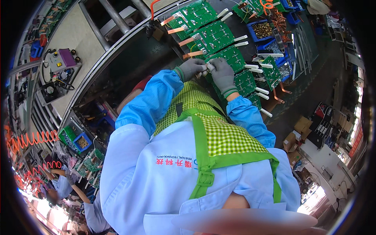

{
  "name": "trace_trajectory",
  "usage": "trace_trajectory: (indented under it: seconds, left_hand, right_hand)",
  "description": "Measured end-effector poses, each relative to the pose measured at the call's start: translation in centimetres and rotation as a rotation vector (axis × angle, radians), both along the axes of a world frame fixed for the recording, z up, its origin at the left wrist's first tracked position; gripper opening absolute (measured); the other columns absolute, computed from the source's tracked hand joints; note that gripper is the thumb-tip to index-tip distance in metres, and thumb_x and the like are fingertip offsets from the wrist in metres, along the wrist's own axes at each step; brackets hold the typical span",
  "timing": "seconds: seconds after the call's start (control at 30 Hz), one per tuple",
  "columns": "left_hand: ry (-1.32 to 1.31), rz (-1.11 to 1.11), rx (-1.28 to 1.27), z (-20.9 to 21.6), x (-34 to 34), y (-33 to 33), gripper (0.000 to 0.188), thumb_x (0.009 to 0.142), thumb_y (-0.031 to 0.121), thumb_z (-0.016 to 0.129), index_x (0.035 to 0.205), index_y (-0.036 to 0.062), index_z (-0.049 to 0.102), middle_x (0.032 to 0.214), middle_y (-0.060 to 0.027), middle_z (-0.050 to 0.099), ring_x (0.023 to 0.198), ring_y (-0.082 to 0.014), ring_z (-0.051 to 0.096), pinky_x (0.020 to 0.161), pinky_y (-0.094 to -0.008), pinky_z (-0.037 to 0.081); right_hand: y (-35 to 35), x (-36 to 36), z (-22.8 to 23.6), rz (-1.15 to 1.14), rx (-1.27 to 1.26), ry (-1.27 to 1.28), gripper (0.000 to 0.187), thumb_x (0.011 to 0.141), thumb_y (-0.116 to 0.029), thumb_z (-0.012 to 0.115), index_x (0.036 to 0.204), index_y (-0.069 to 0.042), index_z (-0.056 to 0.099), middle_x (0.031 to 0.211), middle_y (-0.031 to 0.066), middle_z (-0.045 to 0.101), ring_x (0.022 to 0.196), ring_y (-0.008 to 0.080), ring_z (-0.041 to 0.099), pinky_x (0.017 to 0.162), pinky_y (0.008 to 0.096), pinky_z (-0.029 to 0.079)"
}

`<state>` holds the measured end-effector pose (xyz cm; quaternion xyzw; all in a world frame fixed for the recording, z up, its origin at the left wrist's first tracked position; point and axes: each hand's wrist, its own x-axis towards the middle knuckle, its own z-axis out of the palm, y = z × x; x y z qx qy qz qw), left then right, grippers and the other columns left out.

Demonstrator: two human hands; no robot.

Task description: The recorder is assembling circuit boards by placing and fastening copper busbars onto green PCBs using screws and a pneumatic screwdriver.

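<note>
small part point(210, 67): pinched between both gloved hands, above the green circuit boards point(219, 37)
left hand point(192, 68): fingers closed on the part
right hand point(222, 74): fingertips clamped on it too
step: likely fitting the part
next: needs lining up over a board

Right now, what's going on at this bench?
A person in a blue coat and green checked apron works at a dark bench. Both gloved hands meet over a row of green circuit boards: the left hand and right hand pinch a small pale part between them. Blue bins of small parts sit beyond the boards.
</note>
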<state>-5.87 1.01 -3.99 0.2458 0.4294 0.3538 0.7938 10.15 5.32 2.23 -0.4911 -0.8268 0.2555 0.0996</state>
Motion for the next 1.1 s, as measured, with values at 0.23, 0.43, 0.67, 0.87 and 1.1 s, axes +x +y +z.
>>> trace_trajectory:
  seconds: [0.23, 0.43, 0.67, 0.87, 1.1]
  left_hand:
    - [-0.035, 0.026, -0.045, -0.2, 0.2, 0.1, 0.013, 0.086, 0.015, 0.054, 0.087, 0.0026, 0.058, 0.073, -0.0019, 0.058, 0.055, -0.0063, 0.049, 0.049, -0.0209, 0.04]
    - [0.026, -0.014, -0.016, -0.3, -0.2, 0.2, 0.013, 0.085, 0.008, 0.051, 0.092, -0.001, 0.056, 0.076, -0.0044, 0.058, 0.06, -0.0074, 0.051, 0.051, -0.0172, 0.041]
    - [-0.127, 0.029, -0.035, 0.1, 0.0, -0.1, 0.013, 0.084, 0.006, 0.05, 0.091, -0.0012, 0.056, 0.079, -0.0061, 0.059, 0.065, -0.0092, 0.053, 0.056, -0.0191, 0.044]
    - [-0.092, 0.068, -0.1, -0.3, 0.1, -0.4, 0.014, 0.082, 0.007, 0.053, 0.093, -0.0003, 0.058, 0.082, -0.0059, 0.06, 0.067, -0.01, 0.055, 0.059, -0.0211, 0.046]
    - [0.189, -0.043, 0.354, 0.3, -0.4, 0.2, 0.016, 0.084, 0.012, 0.053, 0.095, 0.0012, 0.058, 0.077, -0.0045, 0.06, 0.057, -0.0051, 0.051, 0.049, -0.0167, 0.04]
  right_hand:
    - [0.2, 0.3, -0.2, 0.046, -0.03, 0.155, 0.016, 0.079, -0.02, 0.061, 0.092, -0.013, 0.064, 0.091, 0.0089, 0.058, 0.081, 0.028, 0.059, 0.068, 0.0373, 0.048]
    - [0.4, 0.1, -1.0, -0.027, -0.066, 0.071, 0.018, 0.077, -0.023, 0.064, 0.092, -0.013, 0.063, 0.092, 0.0085, 0.057, 0.08, 0.0272, 0.059, 0.068, 0.0367, 0.049]
    - [0.5, 0.7, 0.4, 0.013, -0.109, 0.217, 0.031, 0.073, -0.025, 0.068, 0.1, -0.012, 0.057, 0.094, 0.0079, 0.054, 0.079, 0.0232, 0.059, 0.069, 0.0338, 0.049]
    - [0.2, 0.8, 1.0, 0.097, -0.049, 0.122, 0.027, 0.074, -0.023, 0.068, 0.092, -0.005, 0.059, 0.1, 0.0111, 0.052, 0.084, 0.024, 0.059, 0.072, 0.0329, 0.05]
    - [0.1, 1.5, 0.7, 0.173, 0.187, 0.212, 0.028, 0.075, -0.024, 0.064, 0.092, -0.002, 0.059, 0.109, 0.017, 0.052, 0.099, 0.0301, 0.054, 0.084, 0.038, 0.046]
